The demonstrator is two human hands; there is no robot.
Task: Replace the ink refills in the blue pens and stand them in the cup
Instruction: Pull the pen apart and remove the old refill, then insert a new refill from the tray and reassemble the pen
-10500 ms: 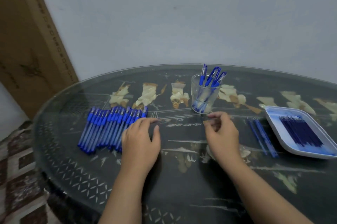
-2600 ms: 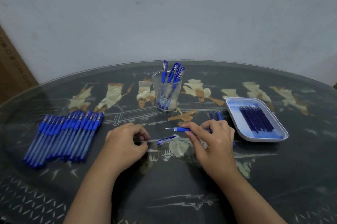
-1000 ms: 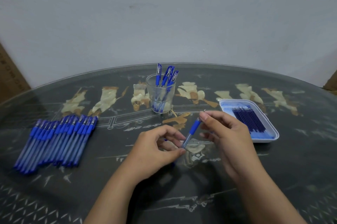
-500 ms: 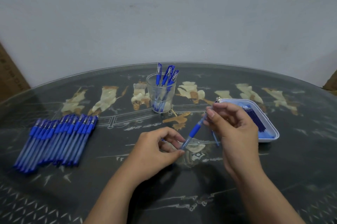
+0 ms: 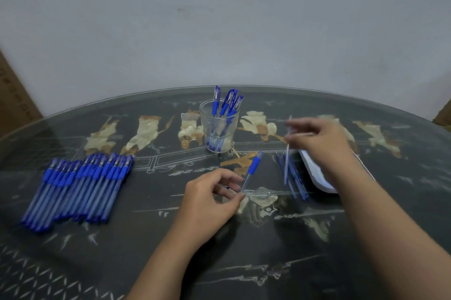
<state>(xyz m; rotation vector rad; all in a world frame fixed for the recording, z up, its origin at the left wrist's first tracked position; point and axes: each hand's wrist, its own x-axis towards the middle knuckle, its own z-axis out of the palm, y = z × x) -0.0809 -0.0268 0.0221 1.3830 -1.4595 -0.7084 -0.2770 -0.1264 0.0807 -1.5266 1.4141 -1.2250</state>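
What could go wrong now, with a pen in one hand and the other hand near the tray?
The right hand, blurred, seems to pinch a thin refill above the loose refills beside the tray; old and new could get mixed. The left hand pinches the pen only at its lower end, so it may slip.

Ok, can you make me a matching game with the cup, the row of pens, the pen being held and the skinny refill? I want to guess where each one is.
Things:
1. glass cup
2. row of pens
3. pen barrel
4. thin refill

Places:
A. pinched by the right hand
B. lying on the left side of the table
C. held by the left hand
D. standing at the back, with pens inside

Pairs: 1-D, 2-B, 3-C, 4-A.
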